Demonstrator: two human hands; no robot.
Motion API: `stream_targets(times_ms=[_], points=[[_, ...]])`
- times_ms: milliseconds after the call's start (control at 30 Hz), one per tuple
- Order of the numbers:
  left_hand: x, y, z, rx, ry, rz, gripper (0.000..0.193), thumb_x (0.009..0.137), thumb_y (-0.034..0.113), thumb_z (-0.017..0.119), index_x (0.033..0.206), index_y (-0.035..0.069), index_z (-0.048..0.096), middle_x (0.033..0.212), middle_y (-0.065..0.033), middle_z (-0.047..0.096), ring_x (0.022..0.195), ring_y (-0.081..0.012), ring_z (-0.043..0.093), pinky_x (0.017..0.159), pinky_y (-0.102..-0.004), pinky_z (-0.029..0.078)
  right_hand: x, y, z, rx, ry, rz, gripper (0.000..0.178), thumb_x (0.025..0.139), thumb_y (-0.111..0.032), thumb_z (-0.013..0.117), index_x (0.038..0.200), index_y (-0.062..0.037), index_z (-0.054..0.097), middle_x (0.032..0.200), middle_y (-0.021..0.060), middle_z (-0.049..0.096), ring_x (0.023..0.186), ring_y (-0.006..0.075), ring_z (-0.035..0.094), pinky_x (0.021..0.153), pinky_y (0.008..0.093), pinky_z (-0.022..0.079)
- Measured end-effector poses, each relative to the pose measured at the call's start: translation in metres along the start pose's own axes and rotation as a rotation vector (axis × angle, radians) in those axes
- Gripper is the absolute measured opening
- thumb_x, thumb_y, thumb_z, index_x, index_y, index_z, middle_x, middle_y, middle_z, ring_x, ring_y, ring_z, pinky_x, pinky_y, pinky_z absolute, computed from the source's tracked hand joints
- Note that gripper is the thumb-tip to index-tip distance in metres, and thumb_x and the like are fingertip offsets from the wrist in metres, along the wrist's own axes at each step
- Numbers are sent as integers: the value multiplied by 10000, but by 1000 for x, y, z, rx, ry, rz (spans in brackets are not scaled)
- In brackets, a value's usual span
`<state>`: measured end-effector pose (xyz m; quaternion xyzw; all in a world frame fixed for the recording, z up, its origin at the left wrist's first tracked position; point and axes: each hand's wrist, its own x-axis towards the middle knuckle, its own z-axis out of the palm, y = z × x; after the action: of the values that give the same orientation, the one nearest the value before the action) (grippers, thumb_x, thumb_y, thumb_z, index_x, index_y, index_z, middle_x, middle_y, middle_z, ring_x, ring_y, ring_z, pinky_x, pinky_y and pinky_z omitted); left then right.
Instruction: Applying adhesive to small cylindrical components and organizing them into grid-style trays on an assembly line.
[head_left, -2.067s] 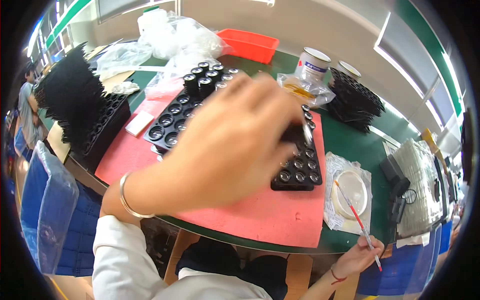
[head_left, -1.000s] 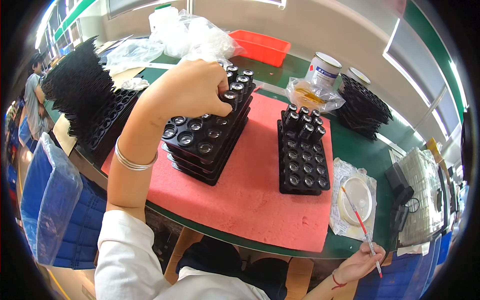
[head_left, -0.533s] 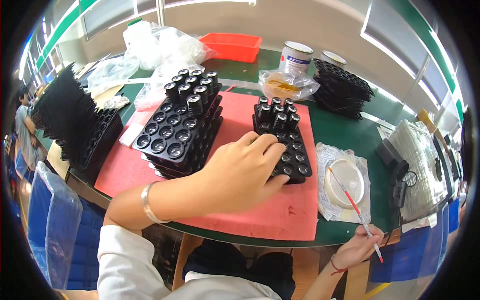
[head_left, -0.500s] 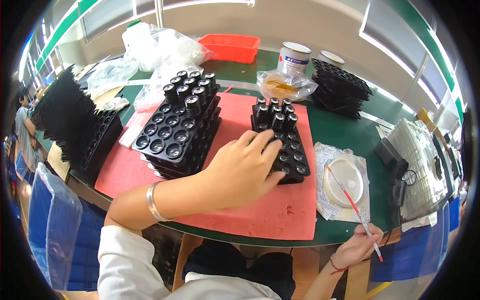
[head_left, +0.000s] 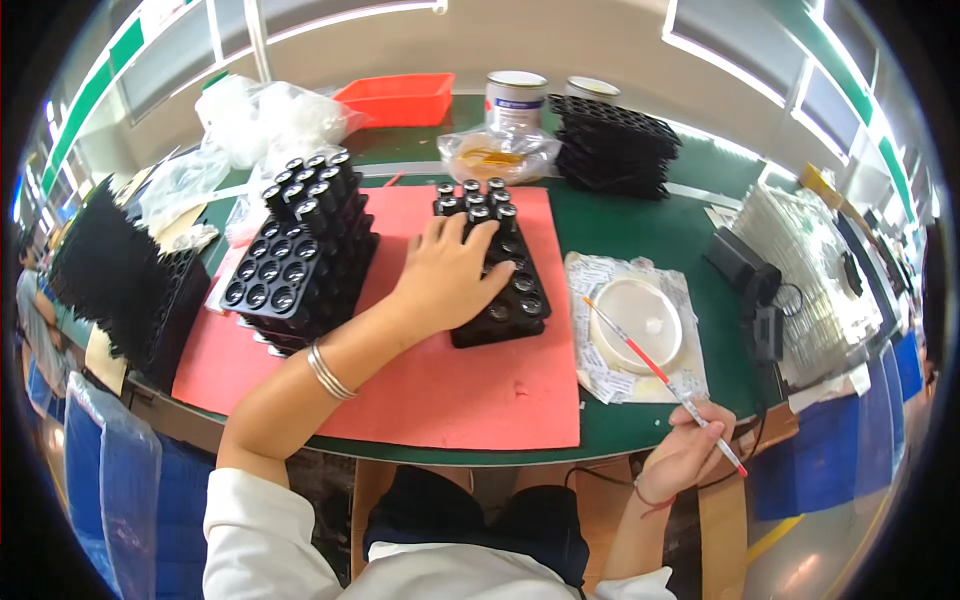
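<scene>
My left hand (head_left: 440, 275) lies over the smaller black tray (head_left: 503, 328), fingers spread and thumb apart. Its fingertips reach the front of several upright black cylinders (head_left: 479, 214) with shiny tops at the tray's far end. Whether a fingertip touches one is hard to see; the hand covers part of the tray's left side. My right hand (head_left: 690, 450), off the table's front edge, pinches a thin paintbrush (head_left: 655, 372) with a red and white handle. The brush tip points over a round white dish (head_left: 655, 300) set on printed paper (head_left: 600, 385).
Left of my hand stands a taller stack of black trays (head_left: 310, 300) holding more cylinders, on a pink mat (head_left: 480, 410). Behind are a red bin (head_left: 400, 100), a can (head_left: 516, 100) and stacked black trays (head_left: 615, 150). A dark device (head_left: 745, 265) sits at right.
My left hand has moved farther along the tray toward the cylinders, its thumb away from the front edge. The whole view has shifted. My right hand keeps the paintbrush.
</scene>
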<state>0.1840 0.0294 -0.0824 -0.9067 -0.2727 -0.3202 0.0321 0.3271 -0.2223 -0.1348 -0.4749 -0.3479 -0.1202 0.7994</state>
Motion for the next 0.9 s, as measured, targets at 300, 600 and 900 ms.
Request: stream_targets(times_ms=[300,600,900], points=[[-17,44,-50,-335,33,184,337,766,147,640,1072,59,529,1045,-146,495,982,-340,465,854,-425,387,14,-6,-13,-121,90,-94,312,953,-284,345,825,-26,464,680,68,451,635,140,417,612,261,356],[-63,76,-30,-1086,-308,85,248,774,2,613,944,24,433,936,-110,525,877,-253,547,785,-339,461,23,-25,-42,-401,-5,-392,318,948,-265,343,761,-28,441,605,51,370,570,127,361,549,249,283],[-57,63,-24,-1366,-606,-280,338,802,100,646,1077,-66,539,980,-105,609,929,-139,589,802,-268,497,22,-26,-36,-527,-172,-349,303,931,-279,376,762,-40,457,663,61,416,596,122,381,565,241,298]])
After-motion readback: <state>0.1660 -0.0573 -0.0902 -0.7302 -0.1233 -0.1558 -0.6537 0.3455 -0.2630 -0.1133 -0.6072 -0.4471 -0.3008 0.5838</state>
